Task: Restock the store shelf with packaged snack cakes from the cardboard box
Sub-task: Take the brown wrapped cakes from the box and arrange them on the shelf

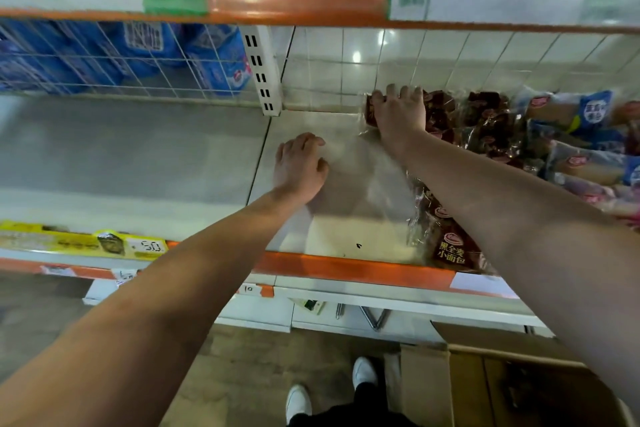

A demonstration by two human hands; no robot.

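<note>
Both arms reach over the white store shelf point(346, 239). My right hand point(398, 111) lies with spread fingers on top of a dark brown bag of snack cakes point(446, 114) at the back of the shelf, near the tiled wall. My left hand point(299, 163) hovers or rests palm down on the bare shelf, fingers loosely bent, holding nothing. A second brown bag point(446, 239) lies at the shelf's front edge under my right forearm. The cardboard box point(485, 378) stands open on the floor at the lower right.
Blue and cream snack packs point(581, 135) are piled on the shelf at the right. A wire divider point(138, 62) with blue bags behind it stands at the back left. A perforated upright post point(261, 69) splits the shelf bays. An orange price rail point(346, 269) runs along the front. My feet are on the floor below.
</note>
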